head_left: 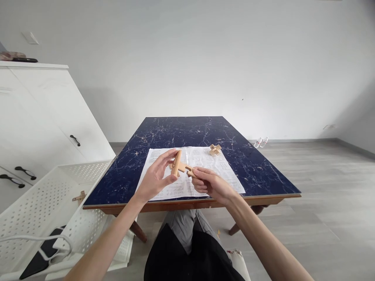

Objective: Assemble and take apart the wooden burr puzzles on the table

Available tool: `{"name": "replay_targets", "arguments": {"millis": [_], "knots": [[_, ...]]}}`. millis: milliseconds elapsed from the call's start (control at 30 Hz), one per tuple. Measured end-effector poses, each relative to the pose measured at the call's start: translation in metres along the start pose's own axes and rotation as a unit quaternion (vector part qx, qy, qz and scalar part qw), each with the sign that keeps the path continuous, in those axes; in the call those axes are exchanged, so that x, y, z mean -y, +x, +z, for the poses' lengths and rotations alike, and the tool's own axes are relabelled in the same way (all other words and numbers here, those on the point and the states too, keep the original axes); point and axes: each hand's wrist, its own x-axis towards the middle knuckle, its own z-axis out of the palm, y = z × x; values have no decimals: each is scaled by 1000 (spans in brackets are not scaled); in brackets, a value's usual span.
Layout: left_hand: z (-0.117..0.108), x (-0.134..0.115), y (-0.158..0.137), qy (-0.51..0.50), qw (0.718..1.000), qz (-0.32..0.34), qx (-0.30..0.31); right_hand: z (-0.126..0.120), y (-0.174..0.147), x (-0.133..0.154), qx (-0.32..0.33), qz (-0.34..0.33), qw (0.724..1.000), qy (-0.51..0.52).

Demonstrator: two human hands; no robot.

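My left hand [158, 173] is closed around a light wooden puzzle piece [176, 163], a bar pinched between thumb and fingers. From that bar a flat notched part reaches toward the right; whether it is joined to the bar I cannot tell. In my right hand [209, 182] is a smaller notched wooden piece [191, 173], its end close to the left hand's part. Both hands are above a printed paper sheet [159, 193] near the table's front edge. On the sheet's far right corner lies an assembled wooden cross puzzle [215, 149].
The sheet lies on a dark blue marbled table [181, 130]. At the left, a white perforated basket [38, 195] holds another wooden cross-shaped piece [79, 197] and a white cable [32, 238]. A white cabinet [38, 113] stands behind it. Clear plastic bottles [260, 142] are by the wall.
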Motion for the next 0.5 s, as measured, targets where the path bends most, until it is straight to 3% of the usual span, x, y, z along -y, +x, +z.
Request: {"name": "replay_targets", "arguments": {"millis": [200,500], "knots": [[10,12,-4,-48,998,-24,35,15,-2,1,22,-27,999,-13],[21,8,-2,-73,997,15,9,23,-9,9,35,-37,999,-3]]}}
